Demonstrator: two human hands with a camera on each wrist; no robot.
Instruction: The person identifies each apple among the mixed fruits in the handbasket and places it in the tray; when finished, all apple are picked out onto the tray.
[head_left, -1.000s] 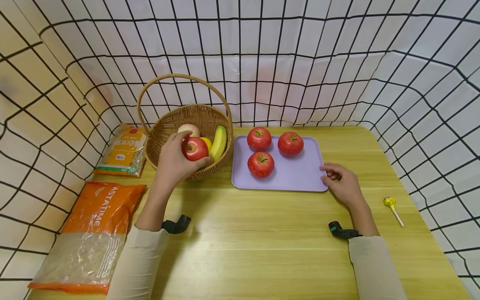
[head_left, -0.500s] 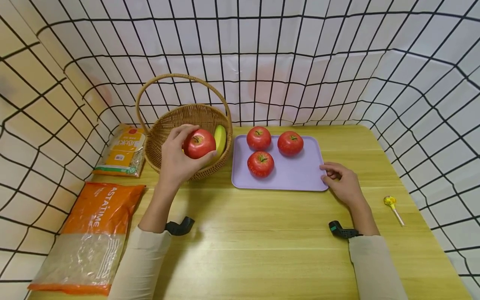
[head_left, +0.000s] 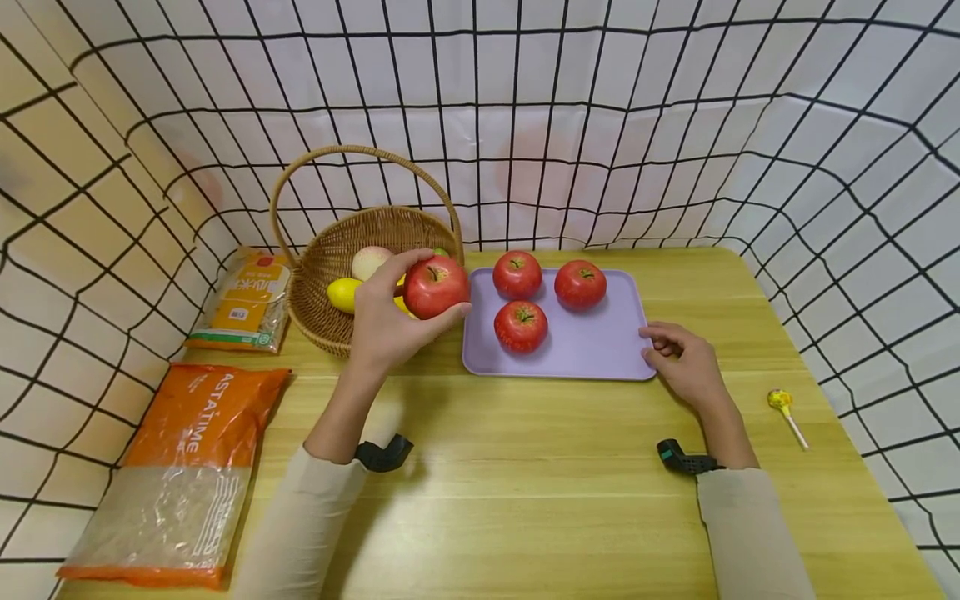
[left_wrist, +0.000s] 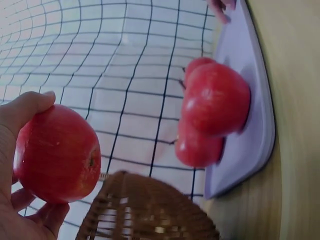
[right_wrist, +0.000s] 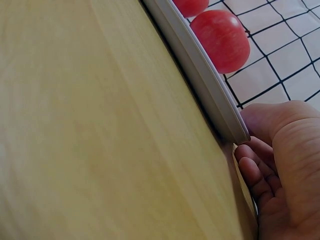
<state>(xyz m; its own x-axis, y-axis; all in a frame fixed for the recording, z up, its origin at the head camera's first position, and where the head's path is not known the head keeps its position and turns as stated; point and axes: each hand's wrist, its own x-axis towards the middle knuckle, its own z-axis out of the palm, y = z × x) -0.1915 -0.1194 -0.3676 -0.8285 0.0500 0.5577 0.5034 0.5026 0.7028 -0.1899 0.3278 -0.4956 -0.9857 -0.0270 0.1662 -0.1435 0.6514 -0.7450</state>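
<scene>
My left hand (head_left: pixel 390 321) grips a red apple (head_left: pixel 437 287) in the air at the wicker basket's (head_left: pixel 318 321) right side. In the left wrist view, thumb and fingers wrap around the apple (left_wrist: pixel 60 155), apart from the tray. Three more red apples sit on a lilac tray (head_left: pixel 592 346), one at front (head_left: pixel 521 327) and two behind (head_left: pixel 517 275). My right hand (head_left: pixel 686 367) holds the tray's right edge, thumb at the rim and fingers curled beneath in the right wrist view. Inside the basket lie a pale peach-like fruit (head_left: pixel 371 262) and a lemon (head_left: pixel 345 294); the banana is mostly hidden behind my left hand.
An orange-and-clear ASTATIME bag (head_left: pixel 180 475) lies at the left, with a smaller bag of grain (head_left: pixel 243 300) behind it. On the far right is a lollipop (head_left: pixel 783 408). Grid-patterned cloth (head_left: pixel 570 133) walls in the wooden table (head_left: pixel 525 483). The basket's tall handle (head_left: pixel 360 152) arches up.
My left hand has lifted the apple out of the basket and carried it right, towards the tray, uncovering the lemon and pale fruit. My right hand stays at the tray's edge.
</scene>
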